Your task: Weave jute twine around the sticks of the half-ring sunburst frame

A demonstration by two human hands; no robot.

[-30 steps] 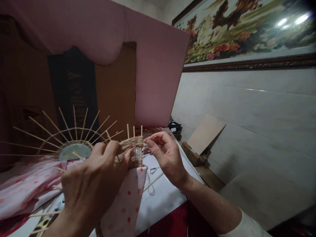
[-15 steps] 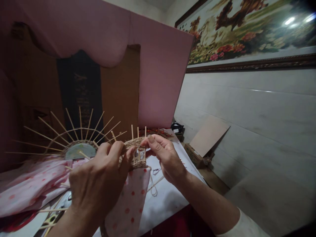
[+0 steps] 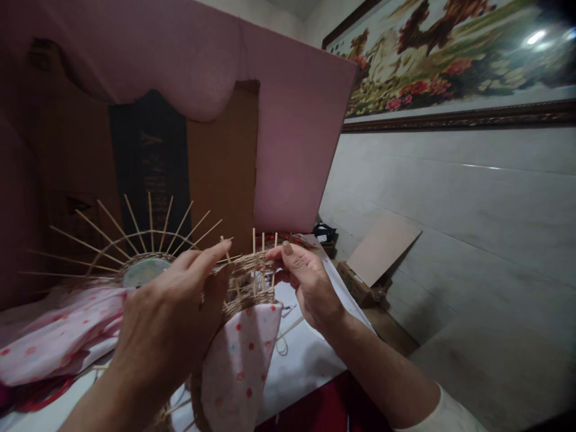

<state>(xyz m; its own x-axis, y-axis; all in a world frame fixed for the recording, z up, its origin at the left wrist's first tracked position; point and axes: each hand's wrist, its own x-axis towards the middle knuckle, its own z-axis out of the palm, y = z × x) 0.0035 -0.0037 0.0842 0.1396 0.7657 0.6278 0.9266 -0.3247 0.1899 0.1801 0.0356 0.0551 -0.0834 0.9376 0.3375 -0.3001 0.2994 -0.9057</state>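
Note:
My left hand (image 3: 168, 318) holds a small part-woven twine basket (image 3: 249, 282) from the left, fingers wrapped round its near side. Thin wooden sticks stand up from the basket's rim. My right hand (image 3: 306, 283) pinches the rim on the right, thumb on top. A piece of white cloth with red dots (image 3: 238, 360) hangs below the basket. Behind it on the left lies a second woven frame (image 3: 144, 264) with several long sticks fanning outward.
Pink spotted fabric (image 3: 54, 339) is heaped on the white table (image 3: 301, 360) at the left. A pink board (image 3: 292, 132) and brown cardboard (image 3: 220, 174) stand behind. A cardboard box (image 3: 360, 282) sits on the floor by the tiled wall, under a framed picture (image 3: 450, 54).
Both hands have shifted slightly right and up with the basket. My right hand closed from near the rim onto it, and the left hand's fingers stretched further across.

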